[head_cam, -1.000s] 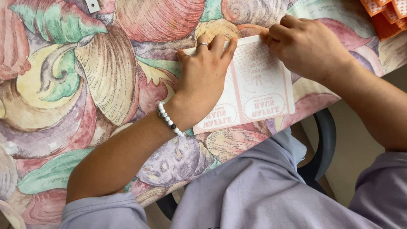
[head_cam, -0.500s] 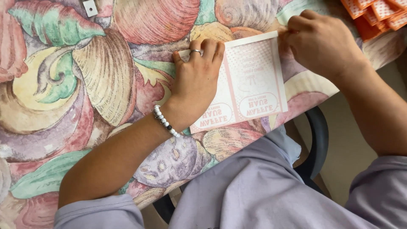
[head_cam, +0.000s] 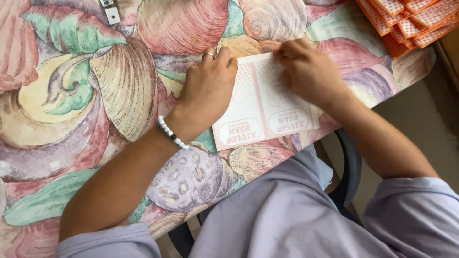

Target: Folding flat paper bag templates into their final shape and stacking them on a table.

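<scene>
At the table's near edge, a flat pink-and-white card (head_cam: pixel 266 102) lies on the shell-print cloth (head_cam: pixel 71 95). Left hand (head_cam: pixel 206 91), beaded bracelet (head_cam: pixel 172 133) at the wrist, rests on the card's left side, fingers together and pressed flat. Right hand (head_cam: pixel 308 71) bears on its top edge; fingers curled, maybe pinching, unclear. Farther right, orange cards (head_cam: pixel 411 21) stacked. Top left, a small metal clip (head_cam: pixel 111 10).

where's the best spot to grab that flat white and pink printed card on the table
Probably the near edge of the flat white and pink printed card, coming from the person's side. It lies flat on the shell-patterned tablecloth, and its near right corner seems to reach the table edge. The left hand and right hand cover its far part.
</scene>
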